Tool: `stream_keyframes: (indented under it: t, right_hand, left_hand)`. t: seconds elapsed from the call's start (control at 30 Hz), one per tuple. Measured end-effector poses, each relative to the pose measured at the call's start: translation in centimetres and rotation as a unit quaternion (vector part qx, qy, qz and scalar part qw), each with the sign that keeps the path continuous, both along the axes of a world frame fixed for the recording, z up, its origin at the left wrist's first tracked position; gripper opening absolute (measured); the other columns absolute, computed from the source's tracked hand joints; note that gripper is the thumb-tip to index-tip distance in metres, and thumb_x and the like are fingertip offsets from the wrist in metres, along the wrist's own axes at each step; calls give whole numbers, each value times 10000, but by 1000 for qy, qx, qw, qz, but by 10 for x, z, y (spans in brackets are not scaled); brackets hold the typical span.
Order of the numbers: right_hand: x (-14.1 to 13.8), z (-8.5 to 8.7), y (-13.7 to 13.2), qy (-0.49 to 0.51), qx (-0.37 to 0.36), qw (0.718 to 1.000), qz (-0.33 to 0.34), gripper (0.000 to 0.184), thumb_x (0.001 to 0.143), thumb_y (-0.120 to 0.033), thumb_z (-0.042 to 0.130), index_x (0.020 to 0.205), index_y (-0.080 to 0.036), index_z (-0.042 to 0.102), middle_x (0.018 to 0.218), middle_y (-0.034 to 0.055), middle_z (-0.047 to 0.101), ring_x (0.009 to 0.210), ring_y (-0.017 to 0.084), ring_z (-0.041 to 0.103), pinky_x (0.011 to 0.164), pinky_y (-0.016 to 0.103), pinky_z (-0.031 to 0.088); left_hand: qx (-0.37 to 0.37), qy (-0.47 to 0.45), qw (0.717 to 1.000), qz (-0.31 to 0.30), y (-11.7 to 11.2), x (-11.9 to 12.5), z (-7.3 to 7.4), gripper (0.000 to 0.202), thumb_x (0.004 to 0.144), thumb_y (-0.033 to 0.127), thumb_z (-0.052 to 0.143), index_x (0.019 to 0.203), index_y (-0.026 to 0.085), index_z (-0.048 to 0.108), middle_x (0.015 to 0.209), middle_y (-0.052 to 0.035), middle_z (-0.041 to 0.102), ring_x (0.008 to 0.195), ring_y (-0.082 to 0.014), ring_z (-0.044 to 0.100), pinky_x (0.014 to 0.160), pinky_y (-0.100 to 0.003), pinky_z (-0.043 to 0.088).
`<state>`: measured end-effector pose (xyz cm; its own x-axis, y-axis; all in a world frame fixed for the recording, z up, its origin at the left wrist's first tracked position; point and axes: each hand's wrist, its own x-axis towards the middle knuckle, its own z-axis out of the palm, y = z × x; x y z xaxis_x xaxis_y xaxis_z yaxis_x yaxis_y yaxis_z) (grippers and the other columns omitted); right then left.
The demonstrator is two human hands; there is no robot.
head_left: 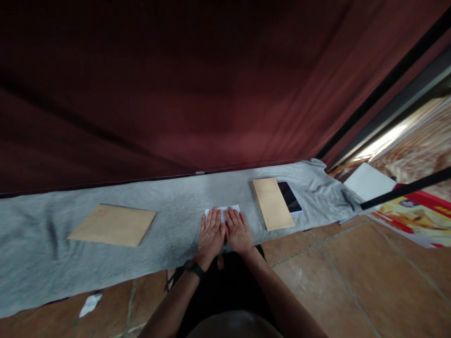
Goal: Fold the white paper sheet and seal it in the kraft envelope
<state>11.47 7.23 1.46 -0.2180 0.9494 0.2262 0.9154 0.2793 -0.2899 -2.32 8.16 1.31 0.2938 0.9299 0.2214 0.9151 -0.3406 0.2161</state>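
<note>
L hand (pixel 210 232) + R hand (pixel 238 231) flat, fingers spread, gripping nothing, pressing 1 white paper (pixel 222 211) mid grey cloth (pixel 169 225) | 2 brown envelopes: L (pixel 112 225), R (pixel 272 203) | 1 phone (pixel 289 196) touching R envelope

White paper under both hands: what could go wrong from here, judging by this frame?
1. The left hand and right hand press flat on the white paper, which lies on a soft, wrinkled grey cloth; the sheet might slide or crease crookedly.
2. The hands cover most of the paper, so misaligned edges could go unnoticed.
3. The phone lies beside the brown envelope near the right hand; a sweeping arm might knock it.
</note>
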Motion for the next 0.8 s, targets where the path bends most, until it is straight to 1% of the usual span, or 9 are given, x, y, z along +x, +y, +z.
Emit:
stream_keyframes:
  t: [0.13,0.27,0.33,0.4,0.47,0.53,0.63,0.7,0.8]
  right_hand:
    - [11,-4,1,1,27,1000,-15,540,1025,-343,450,1525,-147,393,1569,141,403,1455,284,369,1194,494,271]
    - [24,-7,3,0,42,998,-53,563,1033,-387,429,1527,-121,380,1548,163,432,1436,297,395,1179,506,287]
    - [30,-7,5,4,38,997,-62,554,1030,-370,425,1521,-117,388,1543,160,442,1426,298,406,1176,504,290]
    - [34,-4,9,17,32,997,-67,522,1016,-320,433,1501,-127,419,1517,148,483,1397,289,441,1161,485,315]
    - [34,1,14,33,27,995,-87,484,990,-262,449,1459,-144,475,1432,147,569,1314,282,519,1107,451,377]
    - [33,7,20,46,17,991,-127,435,963,-229,468,1385,-156,545,1263,155,666,1161,273,614,1008,402,450]
    - [29,14,27,60,-28,981,-184,318,945,-224,492,1221,-154,633,1011,137,712,940,247,680,860,335,501]
    - [27,17,29,78,-70,974,-200,261,941,-223,507,1141,-140,651,956,131,716,896,240,693,814,316,508]
    - [28,17,30,114,-102,967,-206,235,934,-221,529,1109,-125,653,938,127,735,884,235,708,773,298,513]
  left_hand:
    - [6,-4,1000,28,-2,-10,-3,630,994,389,352,1515,36,373,1580,-196,372,1505,-296,275,1211,-508,264]
    - [17,-15,998,63,-6,-22,-4,642,992,407,349,1526,51,360,1562,-203,400,1487,-306,316,1203,-518,275]
    - [25,-24,997,74,-8,-24,-4,650,993,424,343,1527,54,360,1552,-205,414,1482,-311,326,1202,-524,275]
    - [34,-32,996,81,-10,-24,-4,658,995,440,334,1526,53,362,1549,-210,417,1480,-317,329,1201,-533,270]
    - [41,-36,995,82,-10,-24,-3,659,998,447,326,1523,51,367,1549,-212,416,1480,-321,328,1202,-539,265]
    - [43,-36,995,82,-11,-23,-4,659,999,446,323,1522,48,368,1550,-211,415,1481,-322,325,1204,-540,258]
    - [39,-35,995,82,-10,-23,-4,667,996,449,334,1517,36,371,1550,-215,412,1480,-327,325,1207,-536,251]
    - [37,-32,995,82,-10,-23,-4,670,994,449,338,1514,27,373,1552,-221,407,1479,-329,326,1205,-537,253]
    - [41,-26,996,80,-10,-23,-4,666,997,449,330,1514,33,373,1550,-218,411,1480,-327,325,1202,-543,256]
